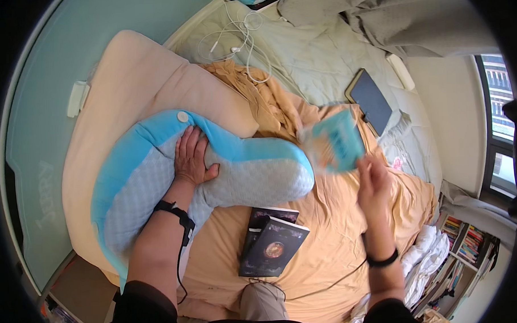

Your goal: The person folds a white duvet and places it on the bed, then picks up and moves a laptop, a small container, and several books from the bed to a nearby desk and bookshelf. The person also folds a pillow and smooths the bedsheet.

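My left hand (193, 157) lies flat on a curved blue and grey cushion (259, 178), its thumb spread away from the fingers. A round white button (182, 117) sits on the blue edge just above my fingertips. My right hand (373, 183) pinches a lower corner of a teal plastic packet (341, 139) between thumb and fingers. Motion blurs both the packet and the hand. The packet is held over the orange sheet, to the right of the cushion's rounded end. Two dark books (273, 248) overlap on the bed below the cushion.
A beige padded backrest (140, 76) stands against the teal panel (121, 17). White cables (247, 29) lie tangled at the far side. A dark notebook (372, 100) rests beyond the packet. A bookshelf (460, 244) stands at lower right, and grey curtains (407, 19) hang at upper right.
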`<action>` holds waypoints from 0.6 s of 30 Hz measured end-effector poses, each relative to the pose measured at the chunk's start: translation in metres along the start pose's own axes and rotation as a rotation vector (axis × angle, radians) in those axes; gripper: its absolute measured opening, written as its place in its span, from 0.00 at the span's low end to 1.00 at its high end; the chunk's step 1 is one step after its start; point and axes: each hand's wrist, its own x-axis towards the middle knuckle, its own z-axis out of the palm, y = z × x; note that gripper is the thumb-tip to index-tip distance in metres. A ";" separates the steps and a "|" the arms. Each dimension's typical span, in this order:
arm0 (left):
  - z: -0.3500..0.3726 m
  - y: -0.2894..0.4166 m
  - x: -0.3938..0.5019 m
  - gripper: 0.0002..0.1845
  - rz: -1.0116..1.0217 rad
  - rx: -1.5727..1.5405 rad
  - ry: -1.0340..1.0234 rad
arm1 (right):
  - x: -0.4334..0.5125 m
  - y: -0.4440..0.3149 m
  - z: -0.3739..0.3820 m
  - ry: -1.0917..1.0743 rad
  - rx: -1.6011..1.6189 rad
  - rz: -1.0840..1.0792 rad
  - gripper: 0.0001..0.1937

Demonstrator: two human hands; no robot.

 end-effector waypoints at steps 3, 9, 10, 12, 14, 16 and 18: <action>-0.010 0.008 0.013 0.38 -0.003 -0.017 0.004 | -0.099 -0.058 0.004 -0.082 0.025 0.135 0.03; -0.106 0.069 0.035 0.31 -0.047 -0.047 -0.070 | -0.225 -0.133 0.009 -0.168 -0.050 0.257 0.04; -0.137 0.086 0.027 0.29 -0.040 -0.098 -0.110 | -0.238 -0.139 0.007 -0.196 -0.012 0.241 0.04; -0.169 0.107 -0.018 0.27 -0.051 -0.238 -0.236 | -0.259 -0.152 0.002 -0.256 0.065 0.201 0.04; -0.195 0.134 -0.068 0.22 -0.224 -0.634 -0.415 | -0.266 -0.163 -0.004 -0.316 0.078 0.126 0.04; -0.253 0.175 -0.087 0.18 -0.443 -1.040 -0.487 | -0.278 -0.176 -0.014 -0.380 0.079 0.096 0.04; -0.300 0.210 -0.102 0.15 -0.678 -1.276 -0.489 | -0.272 -0.193 -0.023 -0.393 0.124 -0.021 0.04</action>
